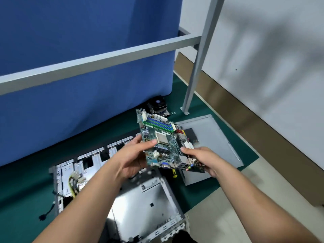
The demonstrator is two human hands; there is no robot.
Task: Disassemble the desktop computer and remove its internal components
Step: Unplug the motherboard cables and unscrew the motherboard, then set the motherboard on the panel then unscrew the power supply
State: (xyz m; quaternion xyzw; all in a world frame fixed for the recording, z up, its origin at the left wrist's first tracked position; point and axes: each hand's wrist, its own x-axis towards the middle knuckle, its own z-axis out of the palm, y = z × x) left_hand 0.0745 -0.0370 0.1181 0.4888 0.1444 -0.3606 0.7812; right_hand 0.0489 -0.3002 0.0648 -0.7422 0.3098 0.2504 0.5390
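At frame centre, one motherboard (pixel 163 146) is lifted clear of the emptied chassis (pixel 145 202) at lower centre; the left hand (pixel 133 155) and right hand (pixel 201 158) each grip an opposite edge, likely sparing its components; one side panel (pixel 219 137) lies right; one cooler fan (pixel 157 105) sits above.

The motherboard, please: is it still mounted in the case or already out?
Out: both hands, left hand and right hand, hold the motherboard above the case.
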